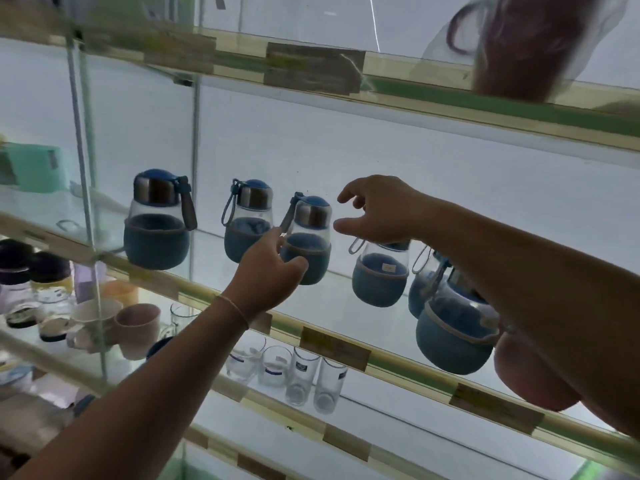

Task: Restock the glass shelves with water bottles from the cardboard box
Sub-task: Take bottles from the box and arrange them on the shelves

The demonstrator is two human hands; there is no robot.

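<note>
Six water bottles with blue sleeves stand on the middle glass shelf [346,336]. The third bottle [306,237] from the left is gripped low on its sleeve by the left hand [266,271], fingers and thumb curled round it. The right hand [377,209] hovers just beside that bottle's cap, fingers spread and relaxed, grasping nothing.

To the left of the left hand are two bottles: one [247,220] just behind its fingers, and one [157,220] well apart near the vertical glass divider [81,150]. Below the right hand stands a fourth bottle [379,275]; under the right forearm are two more, one [420,285] mostly hidden and one [453,327] at the shelf's front edge.

Above the right hand, on the upper shelf [450,95], is one brownish bottle [512,46] in clear wrapping, blurred.

Under the left forearm, the lower shelf [398,424] carries four clear drinking glasses [301,374]. Left of that forearm sit mugs [136,329] and jars [52,299]; their count cannot be told. Brown labels [334,348] are fixed to the shelf edges.
</note>
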